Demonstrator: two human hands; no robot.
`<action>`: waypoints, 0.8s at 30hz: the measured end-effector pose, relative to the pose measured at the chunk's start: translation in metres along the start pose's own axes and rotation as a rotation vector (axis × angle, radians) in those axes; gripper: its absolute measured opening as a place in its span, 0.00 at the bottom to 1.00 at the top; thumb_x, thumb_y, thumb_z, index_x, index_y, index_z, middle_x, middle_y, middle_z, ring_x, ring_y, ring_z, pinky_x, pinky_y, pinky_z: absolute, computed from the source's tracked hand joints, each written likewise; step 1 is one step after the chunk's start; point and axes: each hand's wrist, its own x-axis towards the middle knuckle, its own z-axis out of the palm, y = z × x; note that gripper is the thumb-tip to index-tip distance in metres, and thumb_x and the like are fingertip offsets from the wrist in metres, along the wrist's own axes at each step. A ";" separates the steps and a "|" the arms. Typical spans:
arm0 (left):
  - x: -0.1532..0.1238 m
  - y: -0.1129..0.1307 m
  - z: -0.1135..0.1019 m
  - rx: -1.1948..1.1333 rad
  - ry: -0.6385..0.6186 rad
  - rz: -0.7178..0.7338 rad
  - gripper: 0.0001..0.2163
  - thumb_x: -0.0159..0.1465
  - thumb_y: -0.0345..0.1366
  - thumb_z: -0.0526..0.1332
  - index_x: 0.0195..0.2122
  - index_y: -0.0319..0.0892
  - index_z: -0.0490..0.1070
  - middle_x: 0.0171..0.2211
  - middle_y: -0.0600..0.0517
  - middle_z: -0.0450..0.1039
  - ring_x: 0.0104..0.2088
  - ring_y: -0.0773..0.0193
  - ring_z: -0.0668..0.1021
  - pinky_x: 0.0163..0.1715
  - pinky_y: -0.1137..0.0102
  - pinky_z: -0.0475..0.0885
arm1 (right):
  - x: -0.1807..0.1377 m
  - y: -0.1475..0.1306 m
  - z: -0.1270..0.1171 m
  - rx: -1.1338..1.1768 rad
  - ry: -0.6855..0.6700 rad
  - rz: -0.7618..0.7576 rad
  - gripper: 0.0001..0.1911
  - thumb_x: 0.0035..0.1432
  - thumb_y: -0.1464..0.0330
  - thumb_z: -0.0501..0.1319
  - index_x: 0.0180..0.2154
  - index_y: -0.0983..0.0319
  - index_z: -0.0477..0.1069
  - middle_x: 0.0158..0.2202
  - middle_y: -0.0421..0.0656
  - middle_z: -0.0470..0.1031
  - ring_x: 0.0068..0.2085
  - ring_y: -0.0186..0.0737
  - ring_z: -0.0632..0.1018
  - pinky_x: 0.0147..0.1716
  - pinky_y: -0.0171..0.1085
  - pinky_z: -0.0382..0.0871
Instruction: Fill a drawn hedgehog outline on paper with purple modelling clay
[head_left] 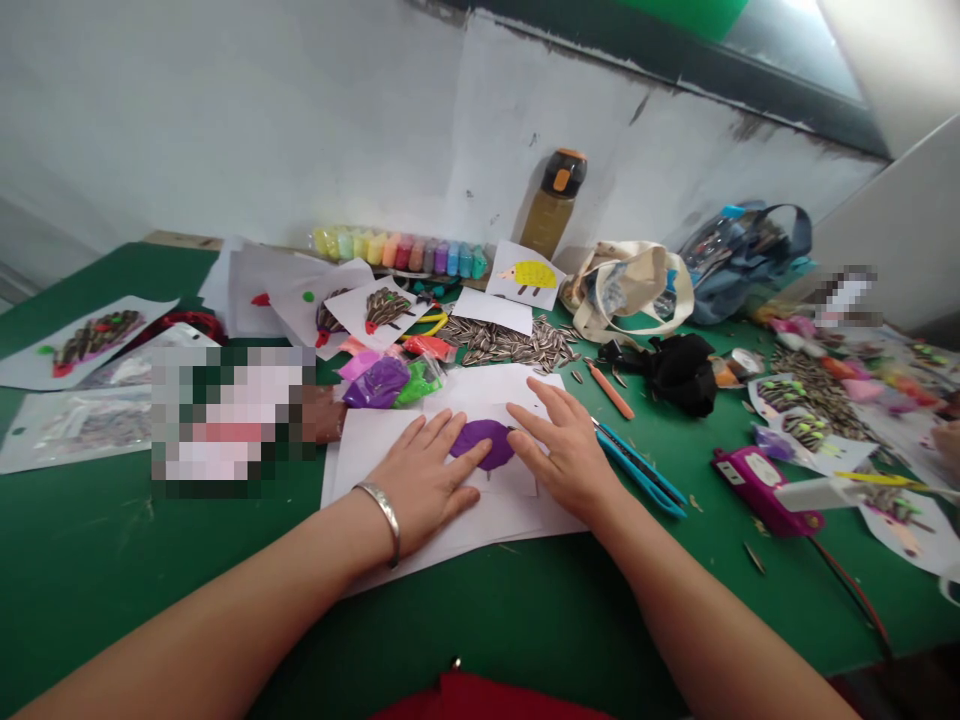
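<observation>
A flattened oval of purple modelling clay (480,442) lies on a sheet of white paper (450,515) in front of me. My left hand (427,475) rests on the sheet from the left, fingers spread, with a fingertip on the clay. A silver bangle (384,515) circles that wrist. At the clay's right edge is my right hand (564,450), fingers apart and holding nothing. Short drawn lines show below the oval. Packets of clay, one purple (375,383) and one green (420,382), lie just behind the paper.
Behind lie a sunflower seed pile (510,345), a hedgehog picture (525,275) and a row of coloured clay (405,253). A bottle (553,205) stands by the wall. To the right are blue scissors (641,470), an orange tool (611,390), a black bundle (679,372) and a magenta device (765,490).
</observation>
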 end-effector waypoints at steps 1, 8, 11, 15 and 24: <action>0.000 0.000 -0.001 -0.001 -0.005 -0.001 0.25 0.66 0.47 0.54 0.64 0.53 0.56 0.67 0.44 0.49 0.65 0.43 0.55 0.60 0.49 0.49 | -0.002 0.000 -0.002 -0.005 -0.013 -0.003 0.21 0.65 0.56 0.51 0.53 0.54 0.72 0.64 0.49 0.59 0.62 0.54 0.61 0.57 0.55 0.56; 0.000 0.001 -0.004 0.018 -0.032 -0.008 0.25 0.66 0.46 0.55 0.64 0.53 0.56 0.66 0.42 0.51 0.65 0.43 0.55 0.60 0.49 0.50 | -0.006 -0.001 0.001 -0.020 -0.153 -0.019 0.20 0.64 0.54 0.51 0.51 0.51 0.73 0.62 0.45 0.63 0.63 0.56 0.59 0.59 0.60 0.49; 0.000 0.000 -0.003 0.018 -0.024 -0.001 0.25 0.66 0.47 0.55 0.64 0.53 0.56 0.66 0.42 0.51 0.65 0.43 0.55 0.60 0.49 0.50 | -0.004 0.000 0.001 0.004 -0.120 -0.001 0.21 0.65 0.54 0.50 0.53 0.52 0.71 0.63 0.47 0.60 0.62 0.55 0.60 0.58 0.59 0.53; 0.000 -0.001 -0.001 0.022 -0.015 0.002 0.25 0.66 0.47 0.55 0.64 0.53 0.57 0.67 0.43 0.50 0.65 0.43 0.54 0.61 0.49 0.49 | -0.002 -0.004 0.001 -0.011 -0.141 0.000 0.23 0.64 0.53 0.50 0.56 0.52 0.68 0.65 0.48 0.57 0.63 0.57 0.58 0.58 0.62 0.49; -0.001 -0.002 0.001 -0.005 -0.007 0.002 0.24 0.67 0.47 0.53 0.64 0.53 0.57 0.67 0.44 0.49 0.65 0.43 0.54 0.61 0.50 0.47 | -0.002 0.002 -0.004 0.023 -0.042 0.012 0.21 0.65 0.56 0.51 0.54 0.54 0.70 0.63 0.49 0.60 0.62 0.56 0.60 0.57 0.60 0.53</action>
